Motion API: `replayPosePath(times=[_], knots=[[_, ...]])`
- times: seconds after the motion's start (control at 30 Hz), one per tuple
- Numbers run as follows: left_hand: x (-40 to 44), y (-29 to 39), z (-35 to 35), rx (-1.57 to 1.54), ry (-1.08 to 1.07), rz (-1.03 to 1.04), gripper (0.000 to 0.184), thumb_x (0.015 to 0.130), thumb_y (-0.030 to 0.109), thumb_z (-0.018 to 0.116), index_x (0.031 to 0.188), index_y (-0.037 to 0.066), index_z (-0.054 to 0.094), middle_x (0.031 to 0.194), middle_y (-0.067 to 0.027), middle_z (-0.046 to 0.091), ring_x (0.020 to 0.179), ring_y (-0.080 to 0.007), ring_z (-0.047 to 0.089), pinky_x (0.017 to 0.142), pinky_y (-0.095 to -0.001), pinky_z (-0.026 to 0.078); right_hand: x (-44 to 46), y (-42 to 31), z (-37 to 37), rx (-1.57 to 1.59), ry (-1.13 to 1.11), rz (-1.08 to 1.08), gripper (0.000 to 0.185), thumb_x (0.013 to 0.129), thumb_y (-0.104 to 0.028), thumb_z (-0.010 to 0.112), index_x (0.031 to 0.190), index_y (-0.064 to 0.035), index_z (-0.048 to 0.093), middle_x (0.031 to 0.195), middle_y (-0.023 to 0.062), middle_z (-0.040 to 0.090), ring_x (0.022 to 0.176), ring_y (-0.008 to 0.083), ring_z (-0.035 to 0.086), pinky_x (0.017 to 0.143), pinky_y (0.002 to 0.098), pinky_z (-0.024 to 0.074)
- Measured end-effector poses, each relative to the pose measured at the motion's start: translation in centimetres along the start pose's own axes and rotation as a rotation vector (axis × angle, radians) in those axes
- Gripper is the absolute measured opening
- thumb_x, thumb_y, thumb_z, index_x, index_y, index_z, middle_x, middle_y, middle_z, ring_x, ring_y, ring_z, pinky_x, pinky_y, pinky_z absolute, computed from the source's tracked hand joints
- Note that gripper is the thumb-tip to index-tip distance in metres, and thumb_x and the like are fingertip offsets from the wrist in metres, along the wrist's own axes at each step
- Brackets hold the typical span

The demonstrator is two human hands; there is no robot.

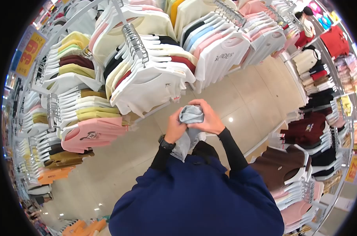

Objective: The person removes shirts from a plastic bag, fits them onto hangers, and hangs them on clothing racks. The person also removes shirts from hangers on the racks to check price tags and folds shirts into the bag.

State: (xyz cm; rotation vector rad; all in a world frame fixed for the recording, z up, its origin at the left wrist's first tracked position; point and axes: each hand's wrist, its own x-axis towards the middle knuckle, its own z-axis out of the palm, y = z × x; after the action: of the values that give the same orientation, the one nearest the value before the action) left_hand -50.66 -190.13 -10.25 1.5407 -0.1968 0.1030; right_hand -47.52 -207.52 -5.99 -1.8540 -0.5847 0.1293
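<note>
Here, my left hand (175, 126) and right hand (210, 119) curl around a pale-grey rolled fabric bundle (192, 114), crumpled grey material (182, 146) below it.

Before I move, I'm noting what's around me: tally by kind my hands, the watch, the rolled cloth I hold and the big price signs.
Hands: 2 (left hand, right hand)
Watch: 1
Rolled cloth: 1
Big price signs: 2 (left sign, right sign)
Total: 6
</note>
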Motion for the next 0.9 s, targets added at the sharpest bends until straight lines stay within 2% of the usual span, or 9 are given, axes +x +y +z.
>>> replayPosePath(times=[0.07,0.3,0.43,0.57,0.6,0.7,0.73,0.83,0.9], knots=[[-0.2,0.1,1.8,-0.091,0.057,-0.044,0.033,0.081,-0.003,0.056,0.113,-0.001,0.061,0.099,-0.008,0.068,0.094,-0.0113,0.061,0.084,-0.0283,0.048,-0.8,3.2,-1.0,0.243,-0.15,0.099,0.095,0.068,-0.031,0.086,0.142,-0.0051,0.033,0.138,0.0113,0.046,0.13,0.0235,0.042,0.109,0.038,0.0333],[-0.2,0.4,2.8,-0.396,0.321,-0.312,0.029,0.093,0.005,0.053,0.121,0.005,0.058,0.11,-0.0046,0.065,0.096,-0.0113,0.062,0.078,-0.027,0.051,-3.9,14.6,-3.0,0.456,-0.347,0.428,0.078,0.077,-0.036,0.08,0.136,-0.0014,0.044,0.138,0.0141,0.049,0.133,0.0242,0.042,0.112,0.0397,0.0309],[-1.6,0.4,1.9,-0.389,0.667,-0.424,0.019,0.097,0.013,0.053,0.115,0.008,0.058,0.106,-0.0012,0.064,0.088,-0.009,0.063,0.065,-0.0245,0.05,-1.5,14.6,-2.3,0.561,-0.53,0.363,0.048,0.089,-0.023,0.069,0.127,0.0017,0.054,0.12,0.0077,0.061,0.11,0.0158,0.056,0.099,0.0326,0.0423],[-3.0,-0.7,-0.7,-0.325,0.726,-0.362,0.028,0.095,0.012,0.056,0.122,0.008,0.053,0.1,0.0004,0.064,0.077,-0.0071,0.059,0.061,-0.0228,0.048,1.6,11.4,-2.4,0.764,-0.243,0.382,0.034,0.095,-0.015,0.059,0.124,0.0028,0.055,0.112,0.0024,0.063,0.1,0.0092,0.057,0.089,0.027,0.0455],[-3.1,-0.8,-1.0,-0.192,0.826,-0.341,0.038,0.09,0.006,0.061,0.126,0.006,0.051,0.105,-0.0024,0.063,0.088,-0.0102,0.059,0.072,-0.025,0.05,2.2,9.8,-2.5,0.778,-0.158,0.344,0.032,0.097,-0.014,0.056,0.124,0.0027,0.054,0.111,0.0024,0.063,0.099,0.0085,0.056,0.089,0.026,0.0449],[-1.5,1.8,0.2,0.029,0.958,-0.021,0.041,0.088,0.005,0.064,0.126,0.006,0.051,0.11,-0.0033,0.06,0.087,-0.0091,0.056,0.071,-0.0214,0.046,4.0,5.8,-3.2,0.769,-0.076,0.214,0.032,0.097,-0.014,0.055,0.124,0.0029,0.053,0.109,0.0013,0.062,0.096,0.0078,0.056,0.087,0.0238,0.0444],[-1.6,2.9,0.4,0.018,0.934,-0.023,0.049,0.081,0.003,0.069,0.127,0.002,0.051,0.112,-0.0083,0.06,0.11,-0.0148,0.052,0.094,-0.0293,0.042,4.4,5.4,-2.8,0.784,-0.09,0.2,0.031,0.096,-0.014,0.056,0.121,0.0035,0.054,0.104,0.0013,0.062,0.092,0.0074,0.055,0.082,0.0234,0.0447],[-2.2,3.4,1.2,0.399,0.793,0.014,0.047,0.081,0.006,0.071,0.125,0.004,0.053,0.112,-0.0082,0.061,0.106,-0.0146,0.053,0.094,-0.029,0.042,4.7,5.0,-1.4,0.505,-0.271,0.108,0.027,0.094,-0.013,0.059,0.116,0.0016,0.056,0.096,0.0015,0.061,0.086,0.0064,0.054,0.074,0.0252,0.0454],[-2.2,3.4,2.2,0.315,0.691,-0.036,0.045,0.08,0.009,0.072,0.122,0.003,0.056,0.106,-0.0078,0.064,0.099,-0.015,0.057,0.089,-0.0282,0.044,4.5,3.4,0.4,0.274,-0.246,-0.036,0.023,0.084,-0.007,0.064,0.107,-0.002,0.061,0.091,0.008,0.063,0.078,0.0155,0.061,0.068,0.0312,0.0478]])
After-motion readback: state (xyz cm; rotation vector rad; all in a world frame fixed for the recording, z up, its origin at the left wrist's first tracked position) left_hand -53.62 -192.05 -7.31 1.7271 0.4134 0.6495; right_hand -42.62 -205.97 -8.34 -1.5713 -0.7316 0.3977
